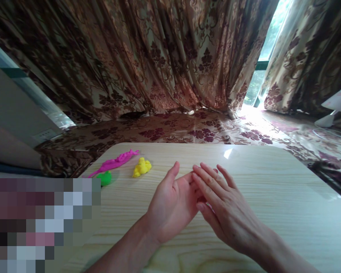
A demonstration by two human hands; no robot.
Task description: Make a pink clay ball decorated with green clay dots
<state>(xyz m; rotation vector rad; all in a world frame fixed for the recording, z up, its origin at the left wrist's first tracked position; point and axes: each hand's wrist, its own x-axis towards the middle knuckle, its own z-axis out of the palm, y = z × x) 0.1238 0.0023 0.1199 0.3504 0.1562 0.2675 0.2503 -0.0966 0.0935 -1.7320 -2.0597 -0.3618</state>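
My left hand (170, 208) lies palm up over the light wooden table (272, 197), fingers stretched out. My right hand (224, 204) rests palm down across the left hand's fingers, its own fingers straight and together. Whether anything sits between the two palms is hidden. To the left of the hands lie a yellow lump of modelling clay (142, 167), a long pink strip of clay (115, 162) and a small green lump (104, 178), all apart from both hands.
Brown patterned curtains (159, 60) hang behind the table and spill onto a surface at the back. A window gap (268, 45) lets in bright light at the right. A white object (337, 104) stands at the far right. The lower left corner is pixelated.
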